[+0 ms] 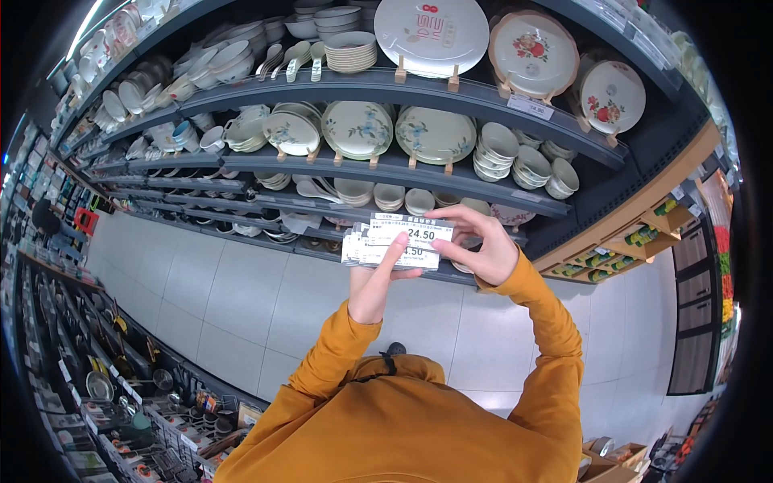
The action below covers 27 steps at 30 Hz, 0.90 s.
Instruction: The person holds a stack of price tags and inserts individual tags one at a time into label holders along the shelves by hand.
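Observation:
A stack of white paper price tags point(378, 256) is in front of me, fanned a little to the left. My left hand point(377, 288) grips the stack from below, its thumb pressed on the face of the tags. At the right edge, my right hand point(487, 249) pinches a price tag point(420, 235) printed 24.50 between thumb and fingers. Under it, part of another tag reading 4.50 shows. Both hands are in mustard-coloured sleeves, held in front of the lower dish shelves.
Dark shelves hold patterned plates point(358, 129), stacked bowls point(497, 149) and large display plates point(534, 55) on wooden stands. A shelf price label point(530, 106) hangs at the upper right. Kitchen utensils fill a rack point(121, 378) at lower left. Another person point(52, 229) is at far left beyond the tiled floor point(233, 298).

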### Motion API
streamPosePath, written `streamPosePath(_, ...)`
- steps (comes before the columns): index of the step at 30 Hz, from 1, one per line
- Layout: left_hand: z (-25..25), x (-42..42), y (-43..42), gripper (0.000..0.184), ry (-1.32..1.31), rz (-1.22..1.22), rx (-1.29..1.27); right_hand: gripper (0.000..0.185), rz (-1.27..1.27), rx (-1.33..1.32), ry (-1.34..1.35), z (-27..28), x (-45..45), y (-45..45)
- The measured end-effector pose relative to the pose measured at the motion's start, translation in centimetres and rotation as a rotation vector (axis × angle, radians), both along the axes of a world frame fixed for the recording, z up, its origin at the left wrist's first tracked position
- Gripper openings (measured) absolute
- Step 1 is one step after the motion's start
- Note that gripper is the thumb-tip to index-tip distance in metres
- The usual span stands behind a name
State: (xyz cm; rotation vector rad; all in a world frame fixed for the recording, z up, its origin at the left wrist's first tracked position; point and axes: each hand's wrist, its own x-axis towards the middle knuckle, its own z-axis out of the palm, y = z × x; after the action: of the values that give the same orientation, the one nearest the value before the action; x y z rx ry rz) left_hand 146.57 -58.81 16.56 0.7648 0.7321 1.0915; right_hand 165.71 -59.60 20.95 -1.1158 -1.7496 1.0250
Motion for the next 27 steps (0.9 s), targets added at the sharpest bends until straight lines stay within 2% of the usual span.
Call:
streamPosePath(11,-0.6,-1.3,0.7,0.030,0.018,0.039,-0.009,0.034,0.014,-0.043,0.002,0.1,-1.8,0.8)
streamPosePath(13,-1.5,-1.8,0.8,0.030,0.024,0.057,-0.028,0.034,0.035,0.014,-0.038,-1.3,-2.2,1.5)
streamPosePath(18,-2.9,-4.0,2.4,0.030,0.025,0.070,-0.092,0.034,0.030,-0.031,-0.039,-2.7,-5.0,3.3)
streamPosePath(27,-3.3,-10.7,8.9,0.031,-0.185,-0.064,-0.109,0.035,-0.045,-0.108,0.017,-3.9,-11.2,8.8)
